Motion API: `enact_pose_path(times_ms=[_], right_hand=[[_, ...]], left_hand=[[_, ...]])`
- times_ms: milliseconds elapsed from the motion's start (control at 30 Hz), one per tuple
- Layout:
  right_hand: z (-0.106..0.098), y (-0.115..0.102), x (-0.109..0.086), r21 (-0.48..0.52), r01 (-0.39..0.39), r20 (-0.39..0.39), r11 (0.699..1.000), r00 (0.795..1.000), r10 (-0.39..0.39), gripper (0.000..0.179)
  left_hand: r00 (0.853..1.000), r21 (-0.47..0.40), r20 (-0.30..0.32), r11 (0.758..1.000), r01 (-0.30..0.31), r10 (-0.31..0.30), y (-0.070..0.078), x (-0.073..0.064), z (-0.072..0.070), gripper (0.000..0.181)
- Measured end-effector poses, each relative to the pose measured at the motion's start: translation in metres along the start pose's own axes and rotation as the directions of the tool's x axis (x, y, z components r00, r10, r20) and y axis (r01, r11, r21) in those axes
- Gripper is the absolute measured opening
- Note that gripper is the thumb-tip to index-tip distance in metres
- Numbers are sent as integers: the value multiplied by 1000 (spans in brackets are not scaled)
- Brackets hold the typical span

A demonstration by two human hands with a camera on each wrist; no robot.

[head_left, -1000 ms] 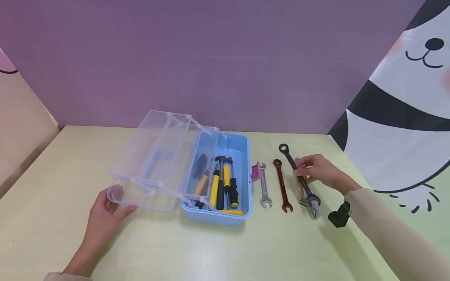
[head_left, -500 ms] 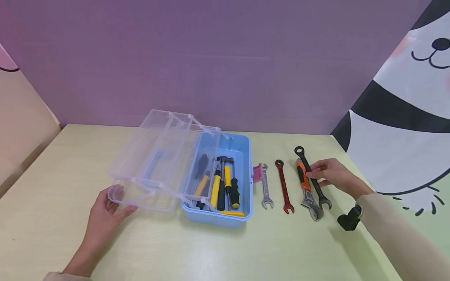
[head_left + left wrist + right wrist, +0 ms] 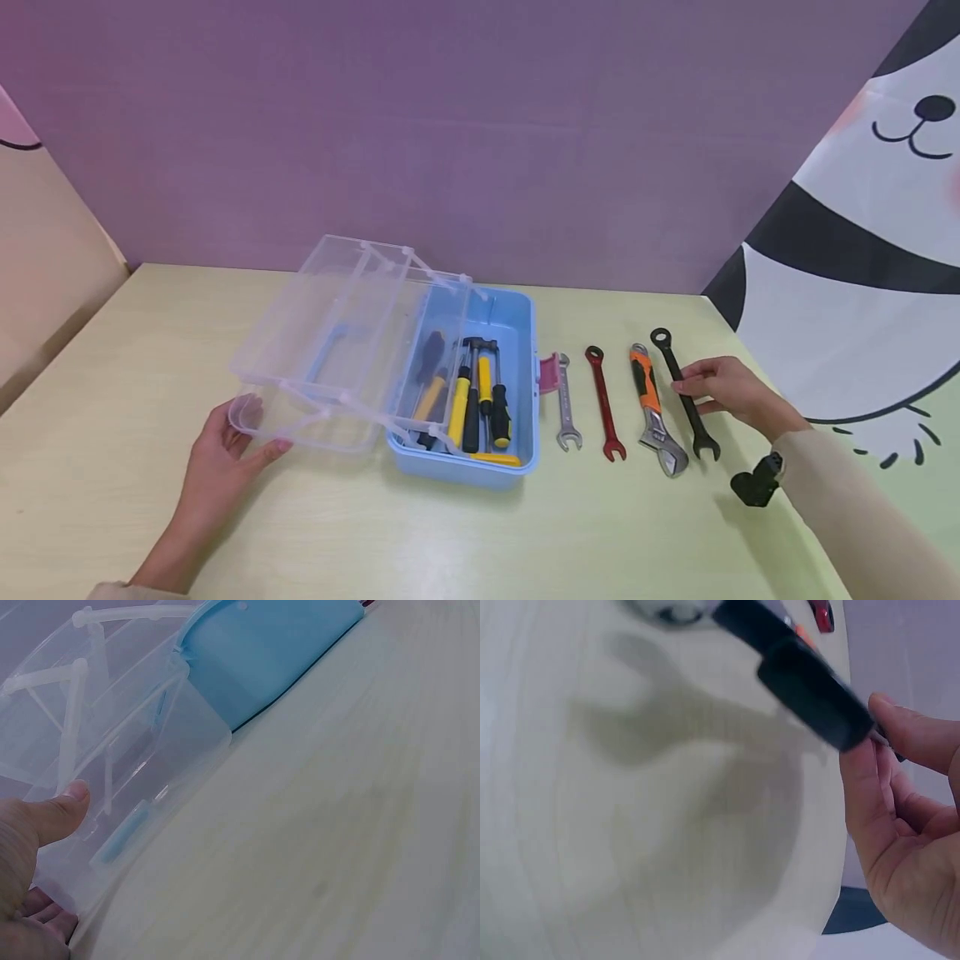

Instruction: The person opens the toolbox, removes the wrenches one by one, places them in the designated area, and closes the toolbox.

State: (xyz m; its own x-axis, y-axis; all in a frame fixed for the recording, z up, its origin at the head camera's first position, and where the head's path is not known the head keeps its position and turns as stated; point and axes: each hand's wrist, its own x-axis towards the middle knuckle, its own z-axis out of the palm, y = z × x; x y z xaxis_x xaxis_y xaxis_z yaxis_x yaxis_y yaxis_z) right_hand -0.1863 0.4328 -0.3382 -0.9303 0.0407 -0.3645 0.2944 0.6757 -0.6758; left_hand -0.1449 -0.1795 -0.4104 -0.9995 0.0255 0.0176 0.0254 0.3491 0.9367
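At the right of the head view my right hand [image 3: 731,390] pinches a black combination wrench [image 3: 684,392] by its shaft. In the right wrist view that wrench [image 3: 814,694] is tilted above the table, its shadow below. Just left of it lies an adjustable wrench [image 3: 654,408] with an orange and black handle. My left hand [image 3: 221,458] grips the end of the clear lid [image 3: 315,333], thumb and fingers on either side of it. The lid is swung open on a blue toolbox [image 3: 465,471]. Inside are a hammer [image 3: 480,343] and several yellow and black screwdrivers [image 3: 500,417].
A red combination wrench [image 3: 604,404] and a silver one [image 3: 567,404] lie between the toolbox and the adjustable wrench. A pink latch [image 3: 549,373] sticks out from the box's right side. Behind the table [image 3: 360,533] rises a purple wall [image 3: 450,142].
My right hand has moved the black wrench rightward, from over the adjustable wrench to beside it. The adjustable wrench now shows whole. My left hand has stayed on the lid.
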Motion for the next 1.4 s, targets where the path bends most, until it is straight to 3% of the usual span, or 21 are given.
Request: enact_pose_path(times_ms=[300,867,1400], right_hand=[[-6,14,-1,12,-45,-2,999,999,45,51],[1,31,3,38,-74,11,997,997,73,42],[2,25,8,-76,-97,-60,992,994,92,44]], left_hand=[[999,-8,-18,1000,-27,27,2,2,3,84],[1000,-4,-2,1000,-14,14,3,2,4,87],[1000,8,-8,1000,-20,20,4,0,0,87]])
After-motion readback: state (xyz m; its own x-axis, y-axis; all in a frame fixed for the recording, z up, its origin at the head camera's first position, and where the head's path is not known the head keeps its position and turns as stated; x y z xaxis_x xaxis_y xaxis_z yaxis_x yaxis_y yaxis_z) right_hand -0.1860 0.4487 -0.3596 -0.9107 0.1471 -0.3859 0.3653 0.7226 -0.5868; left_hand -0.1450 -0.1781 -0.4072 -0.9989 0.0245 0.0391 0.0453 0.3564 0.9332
